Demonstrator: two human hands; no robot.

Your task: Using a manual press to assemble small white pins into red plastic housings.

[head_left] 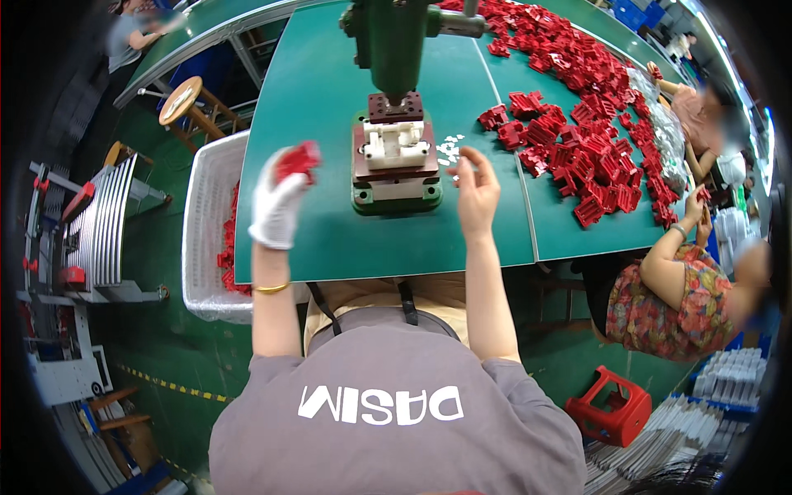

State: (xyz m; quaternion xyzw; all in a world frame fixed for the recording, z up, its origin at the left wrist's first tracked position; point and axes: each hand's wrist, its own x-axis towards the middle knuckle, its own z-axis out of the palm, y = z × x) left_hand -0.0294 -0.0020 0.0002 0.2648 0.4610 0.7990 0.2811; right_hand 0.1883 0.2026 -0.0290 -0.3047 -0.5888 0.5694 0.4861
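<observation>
My left hand (279, 202), in a white glove, is closed around a red plastic part (299, 162) left of the press. My bare right hand (478, 194) is right of the press, its fingers curled with thumb and forefinger close together. Whatever they may pinch is too small to make out. Small white pieces (448, 149) lie on the green table just beside those fingertips. Between my hands stands a green bench press (389, 49). Under its ram sits a cream-white fixture (396, 145) on a brown block, holding no red part that I can see.
A heap of red plastic parts (577, 153) covers the table's right side. At the left edge stands a white crate (198, 239) with more red parts. Two co-workers sit at the right; the nearer wears a flowered top (668, 309). A red stool (610, 406) stands behind right.
</observation>
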